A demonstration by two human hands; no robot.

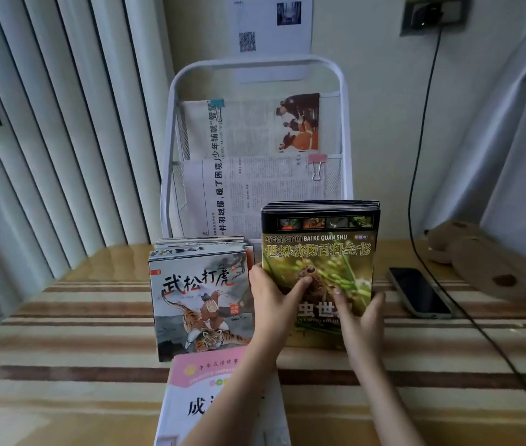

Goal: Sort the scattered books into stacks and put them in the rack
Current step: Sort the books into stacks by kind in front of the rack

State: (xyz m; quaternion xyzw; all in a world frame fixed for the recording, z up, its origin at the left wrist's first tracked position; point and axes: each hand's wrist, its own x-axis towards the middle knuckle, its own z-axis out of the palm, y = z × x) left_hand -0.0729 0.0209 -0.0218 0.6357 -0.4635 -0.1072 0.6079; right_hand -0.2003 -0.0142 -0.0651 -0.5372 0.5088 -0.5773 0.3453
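Striped table [62, 317]: hands [313, 313] grip green stack [319, 252] (tilted).

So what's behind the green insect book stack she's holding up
Behind the green stack, gripped by the left hand and right hand, stands the white rack with clipped newspapers. The rack's bottom pocket is covered by the stack.

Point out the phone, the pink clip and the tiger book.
phone [419, 292]: head view, middle of its dark screen.
pink clip [317, 160]: head view, its pink body.
tiger book [200, 304]: head view, centre of top cover.
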